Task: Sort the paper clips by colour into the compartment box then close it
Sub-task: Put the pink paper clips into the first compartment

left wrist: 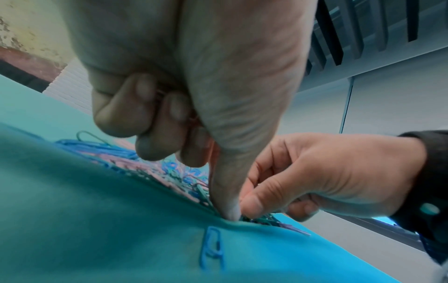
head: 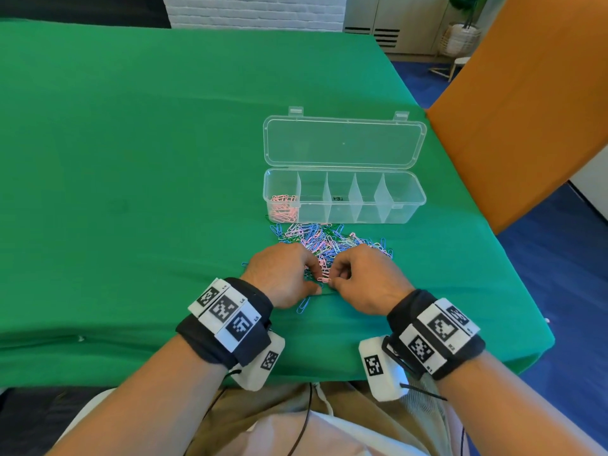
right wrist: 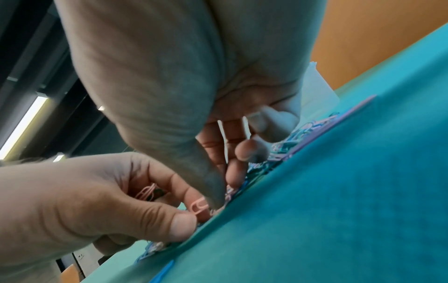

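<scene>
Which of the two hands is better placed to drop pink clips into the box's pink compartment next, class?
Left, probably. The left hand already holds pink paper clips in its curled fingers, and the pink-filled compartment lies at the box's left end, on its side. The right hand is only pinching at the pile.

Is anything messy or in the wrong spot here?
Yes, a little. One blue paper clip lies alone on the green cloth, apart from the pile, near the left hand. Only pink clips are in the box.
</scene>
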The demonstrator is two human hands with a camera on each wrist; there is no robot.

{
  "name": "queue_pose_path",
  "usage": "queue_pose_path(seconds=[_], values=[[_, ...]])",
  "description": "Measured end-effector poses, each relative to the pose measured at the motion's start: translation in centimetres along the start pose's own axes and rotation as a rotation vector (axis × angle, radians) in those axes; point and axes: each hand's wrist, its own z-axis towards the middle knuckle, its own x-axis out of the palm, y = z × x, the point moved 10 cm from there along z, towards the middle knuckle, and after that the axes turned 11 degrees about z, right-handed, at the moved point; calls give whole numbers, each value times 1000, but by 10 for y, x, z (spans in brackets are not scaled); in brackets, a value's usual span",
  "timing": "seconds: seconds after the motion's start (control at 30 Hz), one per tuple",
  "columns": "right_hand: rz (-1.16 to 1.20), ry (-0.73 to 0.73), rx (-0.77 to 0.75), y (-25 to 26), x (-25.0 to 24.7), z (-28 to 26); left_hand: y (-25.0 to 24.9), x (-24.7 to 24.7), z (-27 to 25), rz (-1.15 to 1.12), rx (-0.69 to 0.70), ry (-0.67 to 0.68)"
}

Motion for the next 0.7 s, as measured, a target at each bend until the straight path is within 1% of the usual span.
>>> queue_pose_path(seconds=[0.07, 0.17, 0.2, 0.27, 0.33, 0.4, 0.43, 0.47, 0.53, 0.6, 0.7], values=[[80, -6, -13, -1, -3, 2, 3, -1, 2, -94, 4, -10], [240, -53, -39, -2, -14, 7, 9, -1, 8, -423, 9, -22], [293, -68, -48, -2, -18, 7, 11, -2, 9, -543, -12, -26], [319, -95, -51, -3, -25, 8, 19, 1, 10, -836, -128, -2], [235, -93, -50, -4, -23, 9, 22, 12, 8, -1228, -260, 73], [66, -58, -51, -1, -13, 7, 15, 21, 6, -1598, -317, 177], [-24, -41, -54, 1, -8, 6, 11, 24, 5, -1716, -330, 218], [-93, -28, -62, 4, -5, 5, 8, 25, 3, -1786, -341, 243], [-167, -17, -80, 8, -3, 3, 6, 29, 0, -1840, -383, 242], [-189, -28, -88, 9, -5, 2, 9, 33, -3, -1834, -452, 206], [-173, -54, -81, 8, -8, 2, 13, 39, -6, -1781, -523, 188]])
